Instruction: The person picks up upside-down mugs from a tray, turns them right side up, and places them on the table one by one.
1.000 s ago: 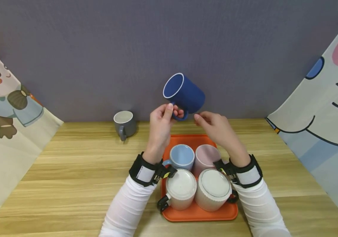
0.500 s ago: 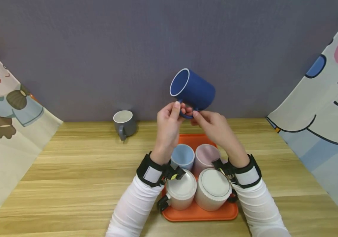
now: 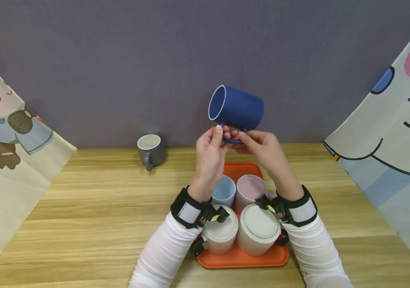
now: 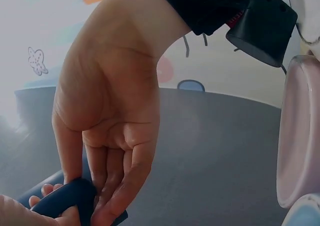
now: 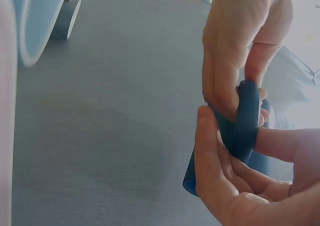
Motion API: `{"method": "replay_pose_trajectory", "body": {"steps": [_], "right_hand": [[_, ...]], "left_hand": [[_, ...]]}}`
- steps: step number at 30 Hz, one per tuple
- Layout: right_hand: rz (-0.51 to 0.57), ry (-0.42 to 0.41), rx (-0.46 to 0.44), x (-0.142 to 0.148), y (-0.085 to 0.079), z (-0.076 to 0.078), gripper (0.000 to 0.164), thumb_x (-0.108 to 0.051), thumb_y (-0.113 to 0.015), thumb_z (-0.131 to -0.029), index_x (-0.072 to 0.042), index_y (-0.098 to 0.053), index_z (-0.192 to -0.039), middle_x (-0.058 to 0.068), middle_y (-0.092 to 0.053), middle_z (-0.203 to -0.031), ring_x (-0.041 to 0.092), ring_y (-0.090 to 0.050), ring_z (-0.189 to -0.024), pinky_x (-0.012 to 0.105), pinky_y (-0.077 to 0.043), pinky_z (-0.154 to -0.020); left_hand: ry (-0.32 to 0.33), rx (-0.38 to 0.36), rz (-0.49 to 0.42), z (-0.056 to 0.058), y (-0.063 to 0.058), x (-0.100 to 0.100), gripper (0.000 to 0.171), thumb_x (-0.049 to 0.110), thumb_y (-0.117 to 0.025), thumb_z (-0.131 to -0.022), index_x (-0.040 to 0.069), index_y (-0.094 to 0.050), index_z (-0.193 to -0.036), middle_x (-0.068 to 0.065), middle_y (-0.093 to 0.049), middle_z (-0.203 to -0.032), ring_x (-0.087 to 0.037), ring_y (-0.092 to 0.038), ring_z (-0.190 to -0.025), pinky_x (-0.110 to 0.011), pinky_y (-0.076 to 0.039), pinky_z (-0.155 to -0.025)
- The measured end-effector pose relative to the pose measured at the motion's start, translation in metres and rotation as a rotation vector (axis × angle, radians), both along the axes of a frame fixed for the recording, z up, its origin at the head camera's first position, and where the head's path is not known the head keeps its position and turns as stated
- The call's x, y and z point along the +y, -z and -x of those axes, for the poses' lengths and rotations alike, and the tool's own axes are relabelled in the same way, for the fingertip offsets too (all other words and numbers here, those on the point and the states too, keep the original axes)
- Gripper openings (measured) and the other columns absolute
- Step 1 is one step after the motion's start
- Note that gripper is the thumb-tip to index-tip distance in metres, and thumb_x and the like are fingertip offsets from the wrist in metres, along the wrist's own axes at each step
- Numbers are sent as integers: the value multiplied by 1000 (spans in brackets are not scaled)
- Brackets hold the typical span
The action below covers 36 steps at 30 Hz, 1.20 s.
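A dark blue mug (image 3: 241,107) with a white rim is held in the air above the tray's far end, tilted on its side. Its mouth faces left and its handle (image 3: 232,141) hangs underneath. My left hand (image 3: 210,154) pinches the rim side of that handle between thumb and fingers. From the other side my right hand (image 3: 267,150) grips the handle near the mug's base, thumb on top. In the left wrist view the blue handle (image 4: 65,198) sits between both hands' fingertips. The right wrist view shows the handle (image 5: 245,118) pinched from above and below.
An orange tray (image 3: 242,262) lies on the wooden table below the arms. On it stand a light blue mug (image 3: 224,190), a pink mug (image 3: 251,188) and two upside-down white mugs (image 3: 260,222) with dark handles. A grey mug (image 3: 152,154) stands left by the grey wall.
The blue mug has moved right and turned closer to level. My left hand has shifted right with it, and my right hand, earlier beside the handle, now grips it.
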State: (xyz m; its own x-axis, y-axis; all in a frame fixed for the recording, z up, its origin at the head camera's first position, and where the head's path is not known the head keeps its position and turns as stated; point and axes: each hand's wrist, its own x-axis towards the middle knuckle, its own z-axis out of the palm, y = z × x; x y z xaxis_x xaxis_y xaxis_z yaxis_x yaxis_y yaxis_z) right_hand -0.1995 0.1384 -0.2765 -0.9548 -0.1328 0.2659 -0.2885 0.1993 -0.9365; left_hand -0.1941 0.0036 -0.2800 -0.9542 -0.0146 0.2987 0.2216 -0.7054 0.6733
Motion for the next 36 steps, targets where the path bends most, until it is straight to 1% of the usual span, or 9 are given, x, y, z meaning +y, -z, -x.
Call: {"method": "replay_pose_trajectory", "body": {"steps": [4,7,17,22,25,28,30,34,36], "right_hand": [[52,-3,-19,1,0,0,42,-23,-56,-96,15,-59,-113,-6,-69,-83,9,-70,-77,23,-55,-76],[85,0,-33,1,0,0,43,-23,-56,-96,15,-58,-116,-11,-68,-83,9,-70,-78,22,-55,-77],[235,-26,-73,-2,1,1,43,-17,-55,-96,17,-53,-121,-8,-68,-86,7,-69,-79,21,-54,-78],[319,-37,-77,0,1,1,42,-14,-55,-95,17,-51,-123,-6,-69,-88,8,-69,-79,22,-54,-80],[374,-40,-58,3,1,1,32,-13,-56,-95,11,-57,-116,-3,-69,-87,9,-68,-79,23,-54,-80],[420,-67,-58,5,0,1,17,-12,-54,-96,0,-63,-103,-1,-67,-86,10,-66,-78,24,-54,-80],[437,-85,-73,5,0,1,14,-12,-52,-96,-4,-64,-97,-1,-66,-86,10,-65,-78,23,-54,-80],[450,-93,-104,3,-1,2,15,-12,-49,-98,-3,-61,-99,0,-62,-89,9,-63,-79,21,-53,-80],[495,-111,-145,2,-1,1,16,-14,-48,-98,-1,-59,-99,1,-59,-91,10,-61,-82,21,-53,-82]], "left_hand": [[3,-7,5,0,0,0,24,5,-38,-102,0,-54,-84,-5,-54,-78,-13,-64,-78,-23,-53,-77],[4,-7,11,0,0,0,24,6,-37,-102,-1,-54,-86,-5,-54,-79,-14,-64,-78,-23,-52,-79],[-20,2,30,0,0,0,23,5,-39,-101,-2,-55,-86,-5,-56,-80,-13,-64,-78,-24,-53,-81],[-67,21,125,-2,2,0,22,3,-42,-100,-13,-56,-96,-6,-58,-85,-12,-63,-79,-25,-53,-84],[-91,23,182,-1,4,1,24,2,-43,-99,-19,-55,-103,-7,-59,-87,-11,-62,-81,-26,-52,-87],[-98,22,205,-1,5,1,25,1,-44,-99,-20,-55,-105,-8,-60,-89,-11,-61,-81,-27,-52,-88],[-102,22,215,0,6,1,25,2,-44,-99,-20,-55,-105,-8,-60,-89,-12,-62,-81,-27,-52,-88],[-119,12,239,0,7,1,26,3,-44,-99,-18,-57,-104,-6,-60,-89,-11,-61,-80,-27,-52,-86],[-122,7,245,0,7,1,26,3,-44,-99,-18,-57,-104,-6,-60,-89,-10,-61,-81,-27,-52,-86]]}}
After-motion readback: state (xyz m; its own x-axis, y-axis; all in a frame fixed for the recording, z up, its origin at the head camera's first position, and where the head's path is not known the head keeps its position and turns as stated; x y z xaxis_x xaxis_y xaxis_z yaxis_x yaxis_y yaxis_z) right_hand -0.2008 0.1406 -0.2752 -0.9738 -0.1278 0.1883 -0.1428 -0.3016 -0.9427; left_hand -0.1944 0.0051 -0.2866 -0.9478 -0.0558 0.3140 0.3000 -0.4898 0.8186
